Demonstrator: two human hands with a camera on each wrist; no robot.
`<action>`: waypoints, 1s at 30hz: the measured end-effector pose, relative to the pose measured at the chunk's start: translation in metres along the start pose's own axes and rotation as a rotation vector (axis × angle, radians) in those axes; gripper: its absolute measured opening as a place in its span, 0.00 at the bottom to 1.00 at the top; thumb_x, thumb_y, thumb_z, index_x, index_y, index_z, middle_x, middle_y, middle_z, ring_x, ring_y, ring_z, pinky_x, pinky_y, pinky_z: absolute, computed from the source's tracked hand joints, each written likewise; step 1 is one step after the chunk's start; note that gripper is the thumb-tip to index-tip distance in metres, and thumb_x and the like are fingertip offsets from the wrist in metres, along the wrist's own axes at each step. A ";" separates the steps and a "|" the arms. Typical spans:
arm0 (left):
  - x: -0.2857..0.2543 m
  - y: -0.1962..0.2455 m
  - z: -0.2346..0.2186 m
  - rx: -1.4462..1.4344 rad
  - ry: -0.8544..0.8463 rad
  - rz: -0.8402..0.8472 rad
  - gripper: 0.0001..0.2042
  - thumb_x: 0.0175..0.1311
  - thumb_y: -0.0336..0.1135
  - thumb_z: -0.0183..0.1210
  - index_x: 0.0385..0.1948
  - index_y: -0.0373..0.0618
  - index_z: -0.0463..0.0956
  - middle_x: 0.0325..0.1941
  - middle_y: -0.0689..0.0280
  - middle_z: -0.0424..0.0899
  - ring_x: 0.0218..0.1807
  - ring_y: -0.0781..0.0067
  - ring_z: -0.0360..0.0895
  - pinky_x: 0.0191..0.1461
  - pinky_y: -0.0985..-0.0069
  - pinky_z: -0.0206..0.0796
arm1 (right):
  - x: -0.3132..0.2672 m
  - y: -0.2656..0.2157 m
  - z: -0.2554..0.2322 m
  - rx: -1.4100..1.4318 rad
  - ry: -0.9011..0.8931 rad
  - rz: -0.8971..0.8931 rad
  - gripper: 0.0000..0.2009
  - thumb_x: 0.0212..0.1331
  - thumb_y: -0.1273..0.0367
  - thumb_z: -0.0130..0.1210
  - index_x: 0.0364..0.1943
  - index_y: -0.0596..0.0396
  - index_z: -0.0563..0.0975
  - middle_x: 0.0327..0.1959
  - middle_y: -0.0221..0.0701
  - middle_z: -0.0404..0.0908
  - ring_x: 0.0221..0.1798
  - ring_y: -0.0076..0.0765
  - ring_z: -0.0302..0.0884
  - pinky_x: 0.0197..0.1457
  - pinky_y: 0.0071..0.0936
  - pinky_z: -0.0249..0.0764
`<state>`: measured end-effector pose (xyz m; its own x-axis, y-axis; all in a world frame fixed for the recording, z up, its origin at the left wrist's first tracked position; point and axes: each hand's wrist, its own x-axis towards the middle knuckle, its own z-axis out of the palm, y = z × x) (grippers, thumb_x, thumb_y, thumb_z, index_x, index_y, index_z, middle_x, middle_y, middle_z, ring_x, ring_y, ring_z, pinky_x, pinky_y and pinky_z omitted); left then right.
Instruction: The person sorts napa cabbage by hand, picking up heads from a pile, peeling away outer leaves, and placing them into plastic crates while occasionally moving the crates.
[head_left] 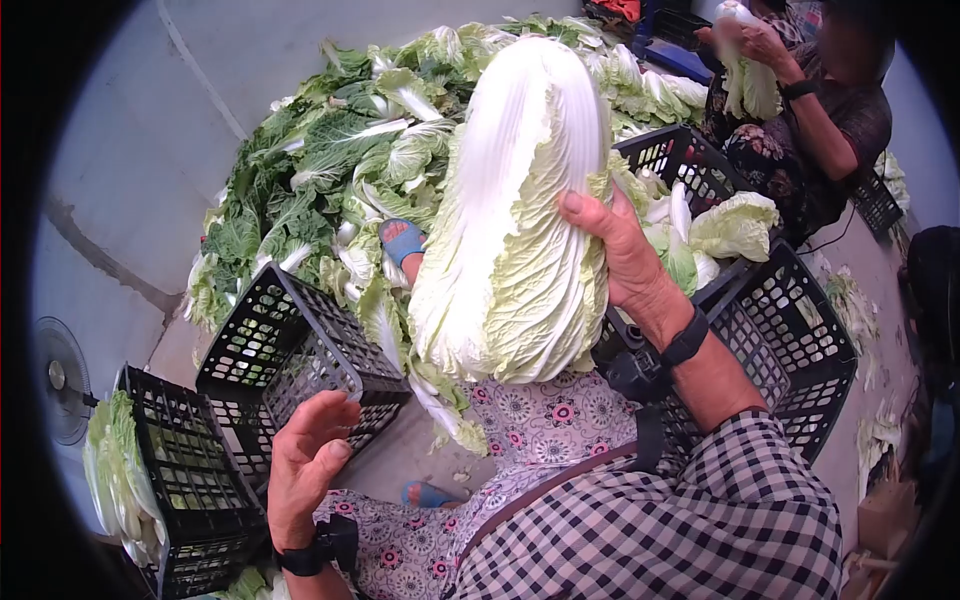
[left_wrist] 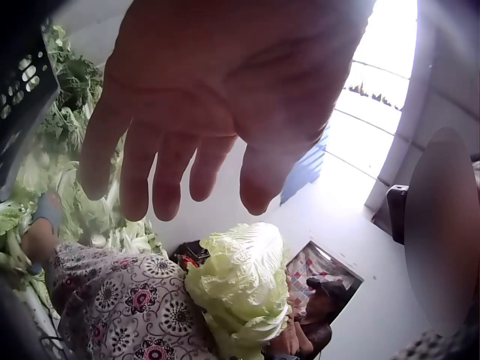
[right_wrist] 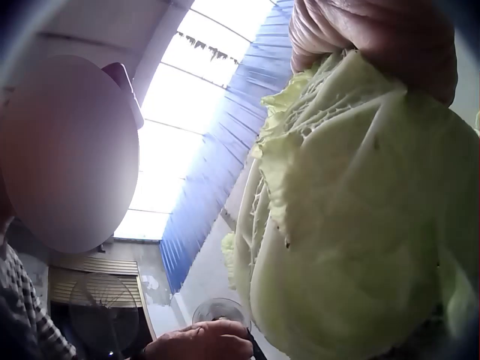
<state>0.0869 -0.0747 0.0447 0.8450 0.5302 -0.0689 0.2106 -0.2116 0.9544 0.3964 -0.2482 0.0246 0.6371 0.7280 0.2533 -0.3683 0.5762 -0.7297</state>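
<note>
Your right grip [head_left: 632, 258] has its thumb on the near face of the large, pale green-and-white, barrel-shaped leafy cabbage [head_left: 525, 225], clasping its right side mid-scene with the fingers hidden behind, probably to keep it raised where you can look it over. Your left grip [head_left: 303, 462] is loosely spread, holding nothing, near left and apart from the cabbage, perhaps kept free for its leaves. Black lattice plastic crates stand left [head_left: 325, 325] and right [head_left: 800, 335], likely for easy reach, beyond them a green-and-white leaf heap [head_left: 340, 170], far left.
</note>
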 end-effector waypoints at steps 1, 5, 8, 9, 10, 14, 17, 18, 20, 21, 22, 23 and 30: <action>0.000 -0.001 -0.001 -0.015 -0.012 -0.006 0.31 0.51 0.49 0.63 0.53 0.39 0.67 0.46 0.62 0.77 0.49 0.71 0.74 0.54 0.74 0.63 | 0.001 -0.007 -0.007 0.011 0.009 0.004 0.27 0.52 0.72 0.58 0.56 0.61 0.60 0.47 0.42 0.73 0.46 0.39 0.77 0.50 0.36 0.78; -0.003 -0.002 -0.006 -0.023 -0.017 -0.021 0.31 0.51 0.49 0.64 0.53 0.39 0.67 0.46 0.61 0.78 0.49 0.71 0.74 0.54 0.74 0.62 | 0.002 -0.035 -0.049 -0.035 0.093 0.009 0.22 0.58 0.68 0.53 0.54 0.68 0.65 0.49 0.44 0.75 0.48 0.39 0.77 0.54 0.35 0.75; -0.004 -0.001 -0.007 -0.021 -0.011 -0.018 0.32 0.50 0.51 0.64 0.52 0.39 0.68 0.46 0.62 0.78 0.48 0.71 0.74 0.53 0.74 0.63 | 0.003 -0.055 -0.075 0.023 0.171 0.001 0.21 0.57 0.70 0.55 0.52 0.68 0.66 0.46 0.44 0.76 0.46 0.39 0.78 0.51 0.33 0.77; -0.004 -0.001 -0.008 -0.025 -0.010 -0.016 0.32 0.50 0.51 0.64 0.52 0.39 0.68 0.46 0.62 0.78 0.48 0.71 0.74 0.53 0.74 0.63 | 0.005 -0.057 -0.093 0.010 0.213 -0.008 0.21 0.57 0.69 0.55 0.52 0.67 0.66 0.47 0.44 0.76 0.46 0.39 0.78 0.51 0.33 0.76; -0.004 -0.002 -0.009 -0.034 -0.018 -0.015 0.30 0.51 0.49 0.64 0.52 0.39 0.68 0.46 0.62 0.78 0.48 0.72 0.74 0.53 0.75 0.63 | 0.005 -0.061 -0.107 0.000 0.267 -0.004 0.21 0.56 0.69 0.55 0.52 0.67 0.67 0.47 0.44 0.76 0.46 0.39 0.78 0.50 0.33 0.76; -0.006 -0.003 -0.015 -0.052 -0.028 -0.022 0.29 0.52 0.44 0.64 0.52 0.38 0.68 0.47 0.62 0.77 0.49 0.72 0.73 0.54 0.75 0.62 | 0.008 -0.071 -0.168 -0.079 0.409 0.001 0.21 0.55 0.69 0.57 0.51 0.66 0.69 0.45 0.43 0.77 0.43 0.39 0.79 0.48 0.34 0.77; -0.006 -0.007 -0.018 -0.048 -0.025 -0.036 0.29 0.51 0.45 0.64 0.52 0.38 0.68 0.47 0.62 0.77 0.50 0.72 0.73 0.55 0.75 0.62 | 0.006 -0.075 -0.192 -0.179 0.500 0.013 0.21 0.54 0.69 0.58 0.50 0.66 0.69 0.44 0.43 0.78 0.42 0.40 0.79 0.47 0.34 0.78; -0.006 -0.008 -0.019 -0.046 -0.027 -0.041 0.29 0.51 0.45 0.64 0.52 0.38 0.68 0.47 0.62 0.77 0.50 0.72 0.73 0.55 0.75 0.62 | 0.005 -0.077 -0.196 -0.219 0.532 0.013 0.21 0.54 0.68 0.58 0.50 0.65 0.69 0.44 0.43 0.78 0.42 0.40 0.79 0.47 0.34 0.78; -0.007 -0.010 -0.020 -0.059 -0.024 -0.053 0.29 0.51 0.45 0.64 0.52 0.38 0.68 0.47 0.62 0.77 0.50 0.71 0.73 0.55 0.74 0.62 | 0.005 -0.081 -0.204 -0.278 0.571 0.056 0.22 0.53 0.68 0.59 0.50 0.65 0.69 0.44 0.43 0.77 0.42 0.41 0.79 0.45 0.35 0.78; -0.006 -0.010 -0.020 -0.065 -0.023 -0.059 0.29 0.52 0.45 0.64 0.52 0.38 0.68 0.47 0.61 0.77 0.50 0.71 0.73 0.56 0.74 0.61 | 0.007 -0.082 -0.210 -0.321 0.591 0.073 0.22 0.53 0.68 0.59 0.51 0.65 0.68 0.45 0.44 0.76 0.42 0.41 0.79 0.45 0.35 0.78; -0.006 -0.011 -0.020 -0.070 -0.023 -0.064 0.29 0.52 0.45 0.64 0.52 0.38 0.68 0.47 0.61 0.77 0.50 0.71 0.73 0.56 0.74 0.61 | 0.010 -0.081 -0.215 -0.364 0.611 0.091 0.23 0.53 0.68 0.59 0.52 0.65 0.68 0.47 0.45 0.75 0.42 0.41 0.79 0.44 0.36 0.78; -0.005 -0.011 -0.020 -0.075 -0.024 -0.069 0.29 0.52 0.44 0.64 0.52 0.38 0.68 0.47 0.61 0.77 0.51 0.71 0.73 0.56 0.74 0.61 | 0.014 -0.076 -0.222 -0.502 0.665 0.097 0.24 0.53 0.68 0.60 0.52 0.65 0.67 0.49 0.46 0.73 0.43 0.41 0.79 0.44 0.36 0.78; -0.006 -0.013 -0.020 -0.086 -0.019 -0.082 0.28 0.52 0.44 0.64 0.52 0.38 0.68 0.47 0.62 0.77 0.50 0.71 0.73 0.56 0.74 0.61 | 0.029 -0.041 -0.305 -1.266 0.662 0.327 0.24 0.58 0.58 0.45 0.49 0.65 0.67 0.50 0.45 0.71 0.53 0.43 0.69 0.55 0.35 0.63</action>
<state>0.0689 -0.0590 0.0382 0.8359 0.5271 -0.1529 0.2377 -0.0966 0.9665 0.6368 -0.3642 -0.1317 0.9602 0.2585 -0.1059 0.0513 -0.5356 -0.8429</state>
